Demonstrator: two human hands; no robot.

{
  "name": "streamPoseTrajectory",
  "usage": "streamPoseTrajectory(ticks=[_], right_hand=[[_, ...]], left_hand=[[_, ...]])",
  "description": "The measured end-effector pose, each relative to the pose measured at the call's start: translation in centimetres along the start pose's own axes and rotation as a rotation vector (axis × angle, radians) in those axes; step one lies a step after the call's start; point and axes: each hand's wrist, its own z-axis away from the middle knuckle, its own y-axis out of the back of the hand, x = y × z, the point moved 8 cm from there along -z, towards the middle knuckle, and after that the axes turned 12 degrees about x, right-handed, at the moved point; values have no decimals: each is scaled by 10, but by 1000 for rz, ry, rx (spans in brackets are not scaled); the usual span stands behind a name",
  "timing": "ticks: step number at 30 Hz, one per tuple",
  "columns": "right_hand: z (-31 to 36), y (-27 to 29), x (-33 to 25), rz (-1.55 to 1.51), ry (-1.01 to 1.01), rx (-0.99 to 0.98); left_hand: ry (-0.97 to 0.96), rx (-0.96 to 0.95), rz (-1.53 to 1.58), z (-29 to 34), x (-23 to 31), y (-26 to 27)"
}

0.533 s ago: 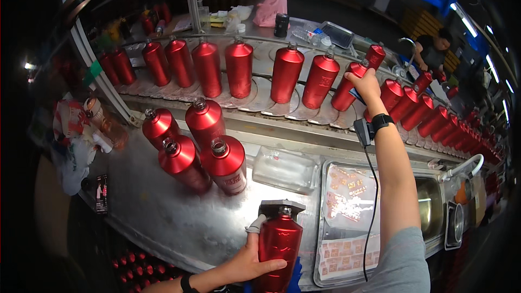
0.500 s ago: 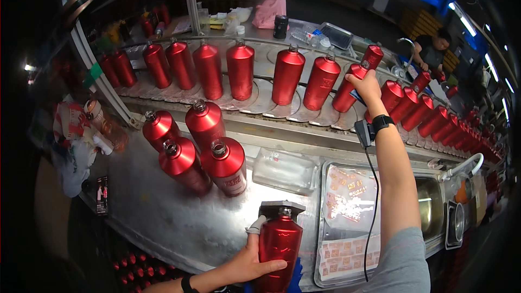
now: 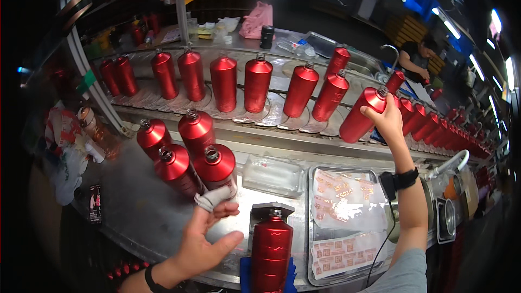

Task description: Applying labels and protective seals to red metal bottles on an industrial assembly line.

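Note:
My right hand (image 3: 387,122) grips a red metallic bottle (image 3: 362,118) by its shoulder and holds it tilted at the near edge of the conveyor (image 3: 217,116). My left hand (image 3: 209,241) is spread open with nothing in it, its fingers over the metal table; a whitish cover wraps one finger. To its right, a red bottle (image 3: 272,247) rests in a dark holder (image 3: 271,207) with blue material (image 3: 246,274) beside its lower part. Several red bottles (image 3: 214,167) stand in a cluster just beyond my left hand.
More red bottles (image 3: 225,82) line the conveyor. On the table, a clear glass bottle (image 3: 274,176) lies beside a tray (image 3: 312,222) holding printed sticker sheets (image 3: 347,252). A metal post (image 3: 95,70) rises at left, near plastic bags (image 3: 62,130). Another person (image 3: 417,59) works at far right.
My left hand has let go of the bottle in the holder and moved left. My right hand has brought its bottle off the conveyor line, toward me. The view has shifted slightly.

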Motion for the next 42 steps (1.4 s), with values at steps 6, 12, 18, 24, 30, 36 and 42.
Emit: streamPoseTrajectory(ticks=[6, 12, 18, 24, 30, 36, 42], right_hand=[[79, 84, -158, -691, 263, -377], [112, 57, -209, -1032, 290, -964], [-68, -47, 43, -124, -46, 243], [-86, -136, 133, -32, -252, -77], [-94, -128, 158, 178, -317, -6], [-66, -90, 156, 312, -403, 55], [-44, -43, 174, 367, -407, 79]], left_hand=[[-495, -3, -334, -59, 79, -64], [-459, -53, -259, -46, 95, -59], [-242, 522, -157, 14, 92, 71], [-259, 1002, -440, 60, 48, 207], [-206, 1137, -396, 67, -1, 268], [-225, 1121, -432, 29, -39, 301], [-335, 1054, -432, -12, -58, 331]])
